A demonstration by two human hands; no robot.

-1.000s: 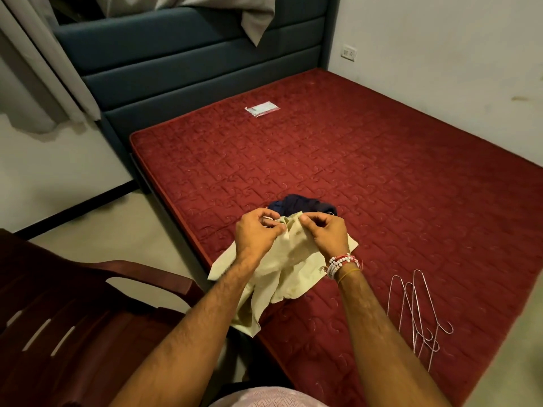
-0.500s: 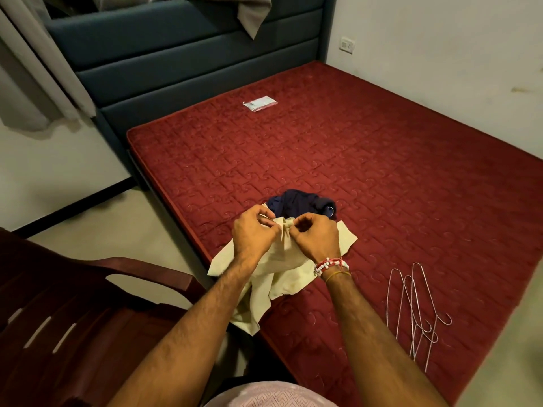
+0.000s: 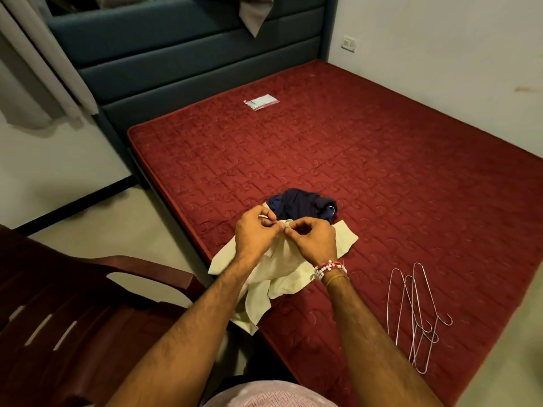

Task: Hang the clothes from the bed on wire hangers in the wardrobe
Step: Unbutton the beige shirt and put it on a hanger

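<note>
A pale yellow garment (image 3: 282, 274) hangs from both my hands above the near left edge of the red mattress (image 3: 367, 171). My left hand (image 3: 255, 233) and my right hand (image 3: 314, 242) pinch its top edge close together, fingertips nearly touching. Just beyond my hands a dark blue garment (image 3: 302, 205) lies crumpled on the mattress. A few wire hangers (image 3: 417, 315) lie in a loose pile on the mattress to the right of my right forearm. No wardrobe is in view.
A dark red plastic chair (image 3: 73, 312) stands at the lower left beside the bed. A blue padded headboard (image 3: 191, 63) runs along the far side, with a small plastic packet (image 3: 261, 101) on the mattress near it. White walls enclose the right.
My hands have drawn closer together on the yellow garment's top edge, bunching the cloth between the fingertips. The rest of the scene is unchanged.
</note>
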